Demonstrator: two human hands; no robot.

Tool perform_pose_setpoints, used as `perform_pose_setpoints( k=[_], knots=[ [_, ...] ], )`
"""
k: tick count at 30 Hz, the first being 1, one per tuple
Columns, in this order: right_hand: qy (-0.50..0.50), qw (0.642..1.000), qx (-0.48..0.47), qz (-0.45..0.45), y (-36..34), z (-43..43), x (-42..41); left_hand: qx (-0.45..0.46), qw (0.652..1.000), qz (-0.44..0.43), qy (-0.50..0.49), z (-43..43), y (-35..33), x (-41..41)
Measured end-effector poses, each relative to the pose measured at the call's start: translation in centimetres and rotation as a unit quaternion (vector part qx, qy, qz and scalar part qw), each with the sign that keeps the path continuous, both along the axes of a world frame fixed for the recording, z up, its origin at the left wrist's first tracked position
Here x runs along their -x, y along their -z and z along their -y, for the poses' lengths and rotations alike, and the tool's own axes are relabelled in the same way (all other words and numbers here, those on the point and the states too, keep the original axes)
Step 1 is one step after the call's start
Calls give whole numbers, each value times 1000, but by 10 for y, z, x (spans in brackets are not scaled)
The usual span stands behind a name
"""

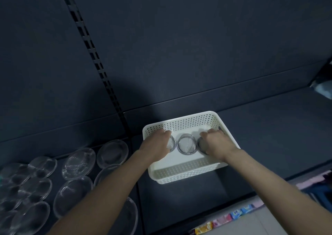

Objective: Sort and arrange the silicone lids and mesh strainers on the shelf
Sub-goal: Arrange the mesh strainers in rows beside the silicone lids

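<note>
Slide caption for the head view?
Left hand and right hand reach into white perforated basket of mesh strainers; silicone lids lie left.

Three strainers (186, 144), one basket (186, 176), about ten lids (80, 163)

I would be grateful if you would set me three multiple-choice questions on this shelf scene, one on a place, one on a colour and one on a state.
1. Where do the clear silicone lids lie in relation to the basket?
A. Inside it
B. On the shelf, to its left
C. Stacked on its rim

2. What colour is the basket?
A. White
B. Red
C. Black

3. In what state is the middle strainer?
A. Gripped by a hand
B. Lying outside the basket
C. Untouched in the basket, between the hands

Answers:
1 B: the lids are spread out on the dark shelf beside the basket.
2 A: its perforated walls and rim are white.
3 C: the left hand lies over the left strainer and the right hand curls on the right strainer, leaving the middle one free.
</note>
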State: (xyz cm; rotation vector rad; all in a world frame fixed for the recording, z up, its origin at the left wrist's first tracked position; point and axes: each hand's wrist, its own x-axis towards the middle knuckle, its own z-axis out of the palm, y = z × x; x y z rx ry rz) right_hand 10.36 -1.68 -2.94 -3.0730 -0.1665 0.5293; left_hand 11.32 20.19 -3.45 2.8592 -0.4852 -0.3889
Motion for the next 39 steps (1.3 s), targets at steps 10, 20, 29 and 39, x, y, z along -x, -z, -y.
perform_pose_setpoints(
  k=[10,20,29,39],
  knots=[
    [29,989,-114,84,-35,-1,0,37,998,17,-40,6,-14,2],
    [-16,968,-247,36,-16,-34,-4,179,973,111,-97,-22,-37,24],
    [-51,975,-218,-16,-4,-41,-16,224,960,127,-106,-29,-37,34],
    [19,966,-255,-42,5,-42,-19,238,954,135,-122,-34,-37,45]
  ],
)
